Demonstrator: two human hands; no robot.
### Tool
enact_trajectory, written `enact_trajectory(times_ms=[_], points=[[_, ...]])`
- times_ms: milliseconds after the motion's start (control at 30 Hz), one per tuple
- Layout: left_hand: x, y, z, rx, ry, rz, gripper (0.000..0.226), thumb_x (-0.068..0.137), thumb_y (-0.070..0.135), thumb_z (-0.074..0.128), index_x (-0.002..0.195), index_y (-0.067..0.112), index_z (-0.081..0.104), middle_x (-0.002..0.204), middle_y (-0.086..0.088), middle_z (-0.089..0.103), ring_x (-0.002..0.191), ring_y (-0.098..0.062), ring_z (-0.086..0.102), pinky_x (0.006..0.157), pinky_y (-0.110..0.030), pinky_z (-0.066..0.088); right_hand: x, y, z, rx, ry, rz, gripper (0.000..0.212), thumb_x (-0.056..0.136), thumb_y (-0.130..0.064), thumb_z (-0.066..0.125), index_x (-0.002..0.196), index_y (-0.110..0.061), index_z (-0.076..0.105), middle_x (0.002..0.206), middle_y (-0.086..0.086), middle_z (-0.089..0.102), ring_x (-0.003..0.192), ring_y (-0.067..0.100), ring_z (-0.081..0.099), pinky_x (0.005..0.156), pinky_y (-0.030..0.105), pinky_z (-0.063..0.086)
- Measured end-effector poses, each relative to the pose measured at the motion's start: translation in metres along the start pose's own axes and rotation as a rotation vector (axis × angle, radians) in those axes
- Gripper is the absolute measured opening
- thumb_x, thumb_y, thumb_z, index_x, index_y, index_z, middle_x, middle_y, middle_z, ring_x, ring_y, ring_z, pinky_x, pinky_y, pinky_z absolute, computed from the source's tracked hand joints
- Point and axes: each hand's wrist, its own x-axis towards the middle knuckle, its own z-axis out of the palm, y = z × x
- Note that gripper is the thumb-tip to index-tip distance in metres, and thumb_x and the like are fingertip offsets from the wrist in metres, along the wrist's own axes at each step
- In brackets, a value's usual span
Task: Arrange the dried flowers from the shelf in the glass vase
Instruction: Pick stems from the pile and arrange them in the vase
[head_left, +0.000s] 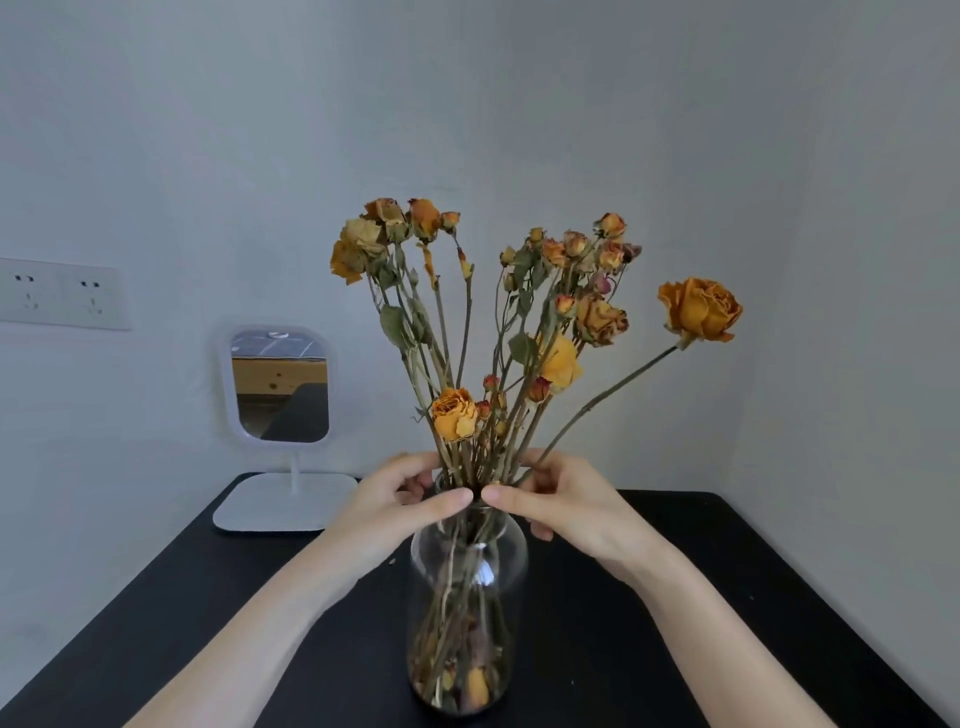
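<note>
the mouth of the glass vase (467, 623) is hidden behind the two thumbs, which nearly meet in front of it. the left hand (395, 499) and the right hand (561, 499) curl round the dried flowers (467, 322) from either side and clasp the stems just above the neck. the fingertips on the far side are lost behind the stems, so how many stems each hand holds cannot be told. both forearms are cut off by the lower edge.

below the grip the stems run down inside the upright vase to its base, where they tangle with loose petals. above the grip they fan upward and outward, heads up. one long stem leans out past the right hand, with a large orange bloom at its end. a short bloom sits just above the left hand.

the vase stands on a black table (727, 597). beyond the left hand a small white mirror (280, 384) stands on its base, with wall sockets (62, 293) further out on the pale wall (519, 104).
</note>
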Motion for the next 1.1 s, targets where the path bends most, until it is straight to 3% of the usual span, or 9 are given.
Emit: enact_trajectory(times_ms=[167, 333, 467, 633, 733, 833, 933, 1033, 1100], points=[[0.011, 0.016, -0.001, -0.079, -0.007, 0.107, 0.015, 0.079, 0.026, 0.065, 0.093, 0.028, 0.07, 0.08, 0.011, 0.071, 0.077, 0.002, 0.064, 0.068, -0.006, 0.045, 0.002, -0.011, -0.002, 0.086, 0.025, -0.099, 0.023, 0.08, -0.025, 0.071, 0.102, -0.022, 0.064, 0.054, -0.007, 0.05, 0.046, 0.005, 0.044, 0.05, 0.015, 0.042], [0.015, 0.022, -0.015, -0.076, 0.084, 0.135, 0.037, 0.063, 0.042, 0.073, 0.098, 0.031, 0.065, 0.073, 0.009, 0.061, 0.071, 0.0, 0.057, 0.074, -0.018, 0.042, 0.002, -0.019, -0.015, 0.227, 0.053, -0.186, 0.052, 0.065, -0.027, 0.077, 0.113, -0.021, 0.06, 0.055, -0.006, 0.049, 0.05, 0.008, 0.046, 0.055, 0.018, 0.045], [0.007, 0.009, -0.02, 0.004, -0.064, 0.036, 0.051, 0.059, 0.038, 0.084, 0.102, 0.026, 0.06, 0.057, 0.015, 0.043, 0.062, -0.001, 0.049, 0.066, -0.013, 0.037, -0.005, -0.006, -0.014, 0.003, 0.019, -0.008, 0.067, 0.058, -0.043, 0.079, 0.117, -0.031, 0.051, 0.056, -0.011, 0.047, 0.052, 0.001, 0.046, 0.056, 0.019, 0.044], [0.008, 0.013, -0.008, 0.023, -0.129, 0.049, 0.016, 0.065, 0.046, 0.075, 0.079, 0.038, 0.071, 0.066, 0.003, 0.039, 0.073, -0.023, 0.049, 0.081, -0.037, 0.042, -0.003, -0.008, 0.0, -0.058, -0.05, -0.07, 0.032, 0.076, -0.033, 0.073, 0.106, -0.027, 0.064, 0.065, -0.013, 0.064, 0.053, -0.004, 0.053, 0.053, 0.009, 0.039], [0.013, 0.019, -0.008, -0.019, -0.067, 0.072, 0.035, 0.062, 0.05, 0.075, 0.091, 0.031, 0.073, 0.096, -0.02, 0.066, 0.101, -0.04, 0.058, 0.101, -0.051, 0.041, 0.0, -0.019, 0.0, -0.014, -0.027, -0.134, 0.017, 0.083, -0.022, 0.068, 0.1, -0.024, 0.066, 0.069, -0.01, 0.065, 0.05, -0.003, 0.052, 0.048, 0.007, 0.039], [0.016, 0.024, -0.012, -0.098, 0.028, 0.108, 0.026, 0.064, 0.042, 0.079, 0.087, 0.032, 0.073, 0.09, -0.017, 0.061, 0.089, -0.034, 0.057, 0.095, -0.044, 0.044, 0.002, -0.02, -0.006, 0.084, 0.068, -0.15, 0.028, 0.08, -0.018, 0.071, 0.107, -0.02, 0.064, 0.063, 0.007, 0.045, 0.049, 0.006, 0.041, 0.047, 0.014, 0.039], [0.012, 0.014, -0.015, -0.102, 0.009, 0.104, 0.022, 0.066, 0.032, 0.08, 0.085, 0.029, 0.07, 0.075, -0.007, 0.05, 0.074, -0.021, 0.054, 0.079, -0.031, 0.043, -0.004, -0.013, -0.011, 0.155, 0.077, -0.119, 0.048, 0.074, -0.019, 0.076, 0.118, -0.026, 0.057, 0.072, 0.01, 0.049, 0.057, 0.007, 0.045, 0.051, 0.017, 0.041], [0.003, 0.003, -0.009, -0.05, -0.037, 0.059, 0.036, 0.059, 0.036, 0.083, 0.091, 0.025, 0.068, 0.059, 0.011, 0.038, 0.061, -0.006, 0.046, 0.07, -0.029, 0.036, -0.007, 0.001, -0.008, 0.003, 0.04, -0.018, 0.058, 0.071, -0.03, 0.078, 0.123, -0.029, 0.052, 0.064, -0.006, 0.05, 0.055, 0.002, 0.044, 0.056, 0.018, 0.038], [0.001, 0.001, -0.004, 0.028, -0.05, 0.046, 0.049, 0.057, 0.047, 0.08, 0.099, 0.027, 0.066, 0.066, 0.004, 0.043, 0.069, -0.018, 0.05, 0.076, -0.04, 0.044, -0.006, 0.005, -0.002, -0.089, 0.02, -0.021, 0.05, 0.072, -0.038, 0.076, 0.117, -0.035, 0.056, 0.055, -0.013, 0.048, 0.054, 0.001, 0.043, 0.06, 0.022, 0.037]])
